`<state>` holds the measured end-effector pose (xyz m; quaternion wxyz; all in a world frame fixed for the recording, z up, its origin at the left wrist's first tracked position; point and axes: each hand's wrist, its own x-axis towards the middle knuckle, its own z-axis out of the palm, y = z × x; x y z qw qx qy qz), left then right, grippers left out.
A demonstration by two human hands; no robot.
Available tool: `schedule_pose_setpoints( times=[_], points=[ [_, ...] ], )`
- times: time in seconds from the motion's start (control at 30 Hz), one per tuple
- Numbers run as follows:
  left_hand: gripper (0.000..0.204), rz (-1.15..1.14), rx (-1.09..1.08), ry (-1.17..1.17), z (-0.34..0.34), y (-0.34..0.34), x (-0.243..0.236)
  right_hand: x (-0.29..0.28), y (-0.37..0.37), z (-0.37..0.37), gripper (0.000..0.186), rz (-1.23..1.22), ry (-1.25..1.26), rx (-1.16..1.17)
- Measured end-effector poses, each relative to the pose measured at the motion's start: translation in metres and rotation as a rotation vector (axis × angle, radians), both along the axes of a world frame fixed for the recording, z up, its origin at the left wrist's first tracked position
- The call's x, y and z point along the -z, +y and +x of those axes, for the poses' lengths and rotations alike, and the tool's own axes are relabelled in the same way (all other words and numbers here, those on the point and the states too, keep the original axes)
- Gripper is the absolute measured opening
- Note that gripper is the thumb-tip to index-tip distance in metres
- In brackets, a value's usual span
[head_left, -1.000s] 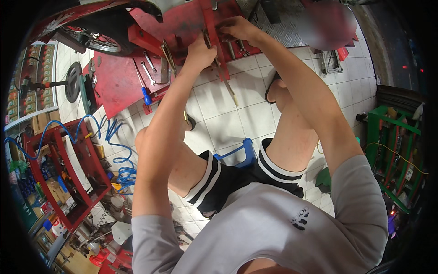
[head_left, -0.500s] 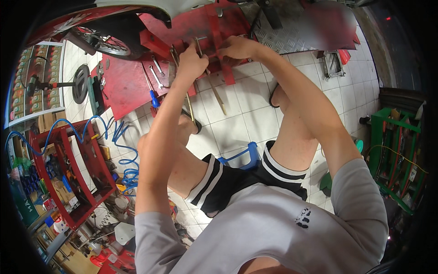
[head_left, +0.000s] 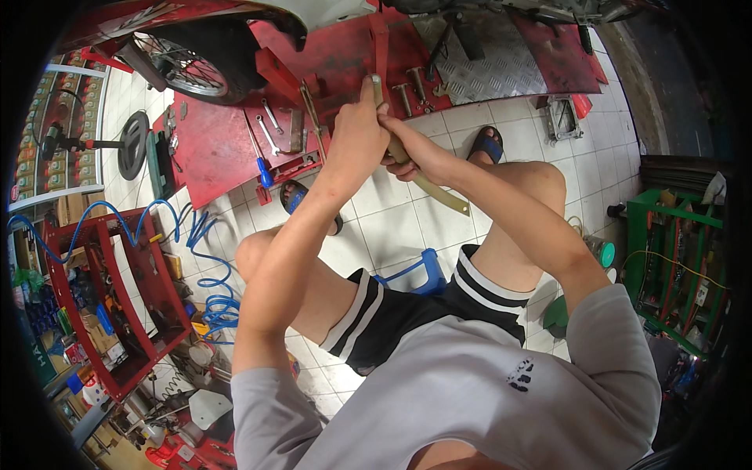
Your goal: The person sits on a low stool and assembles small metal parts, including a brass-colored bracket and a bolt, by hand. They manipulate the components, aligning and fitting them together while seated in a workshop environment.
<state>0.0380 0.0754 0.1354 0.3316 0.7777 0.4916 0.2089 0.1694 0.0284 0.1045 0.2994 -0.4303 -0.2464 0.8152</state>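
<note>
My left hand [head_left: 363, 129] is closed around the upper part of a long, flat, tan bar [head_left: 440, 193] with a small hole at its lower end. Just below it, my right hand [head_left: 419, 155] grips the same bar, its fingers curled underneath. The bar slants down to the right over the tiled floor, and its upper tip shows above my left hand, close to an upright red post [head_left: 379, 47]. Left of my hands, a second narrow brass-coloured bar [head_left: 311, 110] leans at the edge of the red platform [head_left: 211, 160].
Wrenches [head_left: 270, 135] and a blue-handled screwdriver [head_left: 264, 168] lie on the platform, with bolts [head_left: 415, 78] farther right. A motorcycle wheel [head_left: 196, 74] stands behind. A blue stool [head_left: 423, 274] is beneath me. A red rack [head_left: 125, 313] and coiled blue hose [head_left: 223, 305] are left, a green rack [head_left: 646, 235] right.
My right hand has come from the red post to the bar, joining my left. The bar has swung, its lower end moving right. My left hand has shifted right.
</note>
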Motion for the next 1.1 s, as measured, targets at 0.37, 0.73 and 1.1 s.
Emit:
schedule_pose_setpoints(
  times=[0.37,0.73,1.1],
  points=[
    [0.016,0.418,0.032,0.041,0.02,0.027,0.015,0.002,-0.011,0.042,0.034,0.197,-0.531,-0.144],
    [0.019,0.49,0.155,0.028,0.057,0.024,0.041,0.016,-0.022,0.09,0.025,0.239,-0.636,-0.124],
    [0.019,0.421,0.094,-0.057,0.089,0.038,0.05,0.046,0.0,0.135,0.032,0.567,-1.331,-0.259]
  ],
)
